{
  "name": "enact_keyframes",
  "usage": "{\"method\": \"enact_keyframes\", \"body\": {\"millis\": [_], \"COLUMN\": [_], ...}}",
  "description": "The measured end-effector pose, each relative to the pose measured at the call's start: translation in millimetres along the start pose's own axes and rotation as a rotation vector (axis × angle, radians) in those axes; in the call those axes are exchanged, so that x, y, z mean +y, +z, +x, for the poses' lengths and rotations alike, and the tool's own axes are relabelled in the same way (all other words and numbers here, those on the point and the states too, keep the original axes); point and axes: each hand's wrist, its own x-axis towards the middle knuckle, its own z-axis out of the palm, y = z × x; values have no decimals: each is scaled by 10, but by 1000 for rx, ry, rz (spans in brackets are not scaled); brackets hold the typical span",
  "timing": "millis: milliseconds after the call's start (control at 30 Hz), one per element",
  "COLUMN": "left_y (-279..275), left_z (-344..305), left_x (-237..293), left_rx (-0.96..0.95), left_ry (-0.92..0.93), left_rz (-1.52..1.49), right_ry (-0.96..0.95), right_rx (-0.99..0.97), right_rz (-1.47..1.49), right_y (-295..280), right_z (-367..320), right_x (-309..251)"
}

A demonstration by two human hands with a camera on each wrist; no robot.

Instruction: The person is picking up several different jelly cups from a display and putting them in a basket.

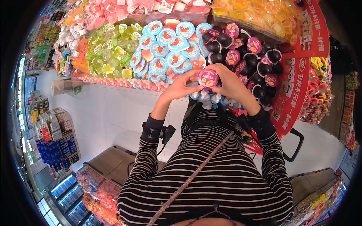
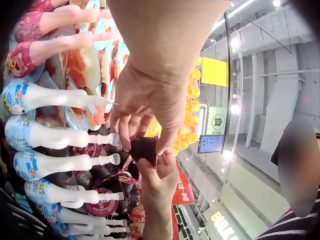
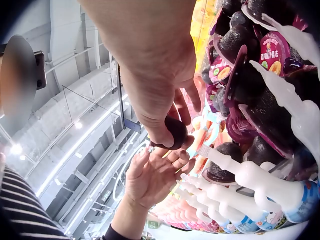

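A round jelly cup with a purple printed lid [image 1: 208, 78] is held up between both hands, lid towards the head camera. My left hand [image 1: 181, 86] grips its left side with thumb and fingers; my right hand [image 1: 228, 84] pinches its right side. In the left wrist view the dark cup [image 2: 145, 150] sits between the left hand [image 2: 150, 102] above and the right hand [image 2: 159, 182] below. In the right wrist view the right hand [image 3: 160, 95] has thumb and fingers round the dark cup [image 3: 174, 134], and the left hand's [image 3: 152, 177] fingers are beside it.
Behind the hands are heaps of similar dark cups [image 1: 250, 62], blue-lidded cups [image 1: 166, 49] and green jellies [image 1: 111, 52]. White-necked bottles [image 2: 55, 162] line the display's near edge. A red printed panel [image 1: 292, 90] borders the right side, with a basket handle [image 1: 299, 145] below it.
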Motion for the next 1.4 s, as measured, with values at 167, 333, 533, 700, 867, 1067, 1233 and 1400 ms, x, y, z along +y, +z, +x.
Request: {"method": "enact_keyframes", "body": {"millis": [167, 333, 533, 700, 867, 1067, 1233, 1400], "left_y": [23, 17, 15, 5, 6, -5, -12, -21], "left_z": [18, -8, -9, -17, -2, 3, 6, 1], "left_x": [59, 24, 4, -2, -16, 3, 4, -16], "left_rx": [4, 18, 20, 22, 10, 0, 5, 12], "left_ry": [78, 75, 93, 102, 99, 87, 76, 76], "left_rz": [-97, -118, -128, -137, -135, -131, -135, -137], "right_ry": [-62, 124, 391, 474, 541, 526, 424, 432], "right_rx": [127, 431, 581, 570, 523, 539, 570, 584], "right_rz": [-118, -295, -460, -501, -551, -557, -561, -598], "right_y": [-256, -778, -1018, -1045, -1046, -1022, -1025, -1012], "right_z": [9, -87, -204, -302, -371, -410, -405, -371], "right_x": [67, 254, 439, 477, 549, 595, 583, 484]}}
